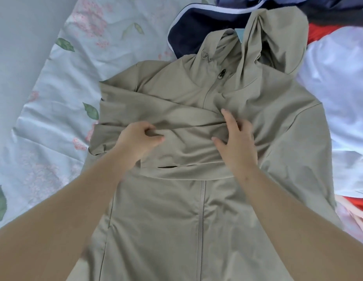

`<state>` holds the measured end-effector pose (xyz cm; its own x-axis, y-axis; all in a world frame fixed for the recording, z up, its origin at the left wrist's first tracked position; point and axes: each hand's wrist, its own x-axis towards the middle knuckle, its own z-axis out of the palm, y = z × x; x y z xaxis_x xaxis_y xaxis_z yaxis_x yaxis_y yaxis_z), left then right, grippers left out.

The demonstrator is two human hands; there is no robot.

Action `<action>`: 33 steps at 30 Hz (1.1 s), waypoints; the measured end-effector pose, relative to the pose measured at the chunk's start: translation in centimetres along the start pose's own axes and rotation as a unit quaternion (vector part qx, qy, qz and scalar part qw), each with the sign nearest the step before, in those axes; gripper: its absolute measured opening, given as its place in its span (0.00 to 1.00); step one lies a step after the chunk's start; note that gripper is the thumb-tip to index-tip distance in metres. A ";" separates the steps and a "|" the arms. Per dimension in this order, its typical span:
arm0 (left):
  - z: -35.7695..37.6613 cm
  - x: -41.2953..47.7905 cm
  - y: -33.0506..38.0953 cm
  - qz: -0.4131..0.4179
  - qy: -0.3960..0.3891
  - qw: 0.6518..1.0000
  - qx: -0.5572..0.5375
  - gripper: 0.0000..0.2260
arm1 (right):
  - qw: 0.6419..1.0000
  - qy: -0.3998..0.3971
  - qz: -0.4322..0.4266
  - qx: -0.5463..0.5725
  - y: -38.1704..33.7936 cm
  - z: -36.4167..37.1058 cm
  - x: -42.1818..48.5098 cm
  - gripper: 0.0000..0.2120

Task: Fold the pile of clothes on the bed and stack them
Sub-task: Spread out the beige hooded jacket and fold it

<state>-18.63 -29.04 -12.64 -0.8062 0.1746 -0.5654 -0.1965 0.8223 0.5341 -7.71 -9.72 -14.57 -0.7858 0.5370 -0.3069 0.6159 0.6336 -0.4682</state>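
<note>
A khaki jacket (176, 220) lay face-up on the bed (54, 98), zip running straight away from the person, hood farthest. The left hand (140, 136) pinched the sleeve (186, 126) folded across the chest; the right hand (235, 138), fingers spread, pressed its end, nearer the unfolded side.

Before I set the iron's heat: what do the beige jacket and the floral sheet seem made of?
Beige jacket: thin, smooth woven synthetic, perhaps nylon or polyester; matte, faint sheen, soft shallow folds. Floral sheet: light woven cloth, perhaps cotton or a blend; slight gloss along its wrinkles. Sight alone cannot settle either.
</note>
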 end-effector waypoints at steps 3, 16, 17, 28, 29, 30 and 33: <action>-2.4 0.1 1.6 0.025 -0.047 0.989 -0.136 0.04 | 1.000 -0.008 0.009 0.018 0.3 -1.4 1.7 0.10; 8.0 0.1 5.7 0.219 -0.077 0.921 0.312 0.25 | 0.960 0.255 0.110 0.035 5.6 -8.9 0.9 0.20; 8.4 0.2 6.0 0.192 -0.100 0.919 0.329 0.23 | 0.963 0.252 0.088 0.032 5.5 -9.6 1.7 0.19; 5.2 7.0 13.4 0.175 0.056 0.982 0.049 0.16 | 0.988 0.102 0.118 0.008 1.0 -13.5 15.8 0.26; 4.8 7.7 14.1 0.161 0.044 0.986 0.011 0.15 | 0.989 0.096 0.115 -0.004 0.8 -14.0 16.3 0.18; 4.3 8.1 14.8 0.148 0.034 0.987 -0.044 0.14 | 0.991 0.107 0.085 0.011 0.6 -14.4 16.6 0.11; 1.9 8.9 16.9 0.114 0.036 0.967 -0.224 0.07 | 0.957 0.135 -0.072 0.247 -1.6 -16.9 16.9 0.15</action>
<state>-28.03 -12.58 -9.89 -0.8903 0.2724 -0.3649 -0.2184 0.4478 0.8671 -20.97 7.72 -5.04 -0.7764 0.6300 -0.0153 0.3476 0.4079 -0.8443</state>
